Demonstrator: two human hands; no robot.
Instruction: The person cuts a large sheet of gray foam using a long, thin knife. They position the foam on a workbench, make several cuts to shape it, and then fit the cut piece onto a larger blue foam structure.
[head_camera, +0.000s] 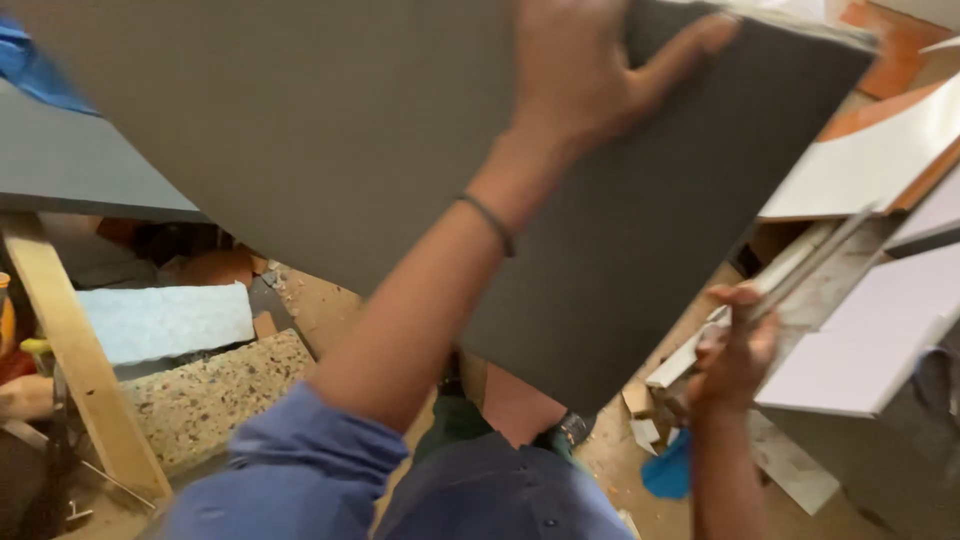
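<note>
On the far left a wooden beam (80, 350) leans at a slant. Next to it lie a pale blue foam block (165, 320) and a speckled stone slab (210, 395) on the dusty floor.

A big dark grey board (300, 130) fills most of the top of the view. It is held up in the air and tilted, with one corner pointing down toward the person's lap.

The left hand (580, 70) is raised high and lies against the board near its top edge. The fingers are spread out flat on the board, and the thumb sticks out to the side. A thin dark band (490, 222) goes around that wrist, and the sleeve (300, 470) is blue.

Further right, the right hand (738, 355) is lower down, just past the board's edge. Its fingers are curled tight around a thin grey strip (810, 260) that points up and away.

A blue rag (668, 472) lies on the floor below that hand. On the far right are white flat panels (880, 330), some stacked.
</note>
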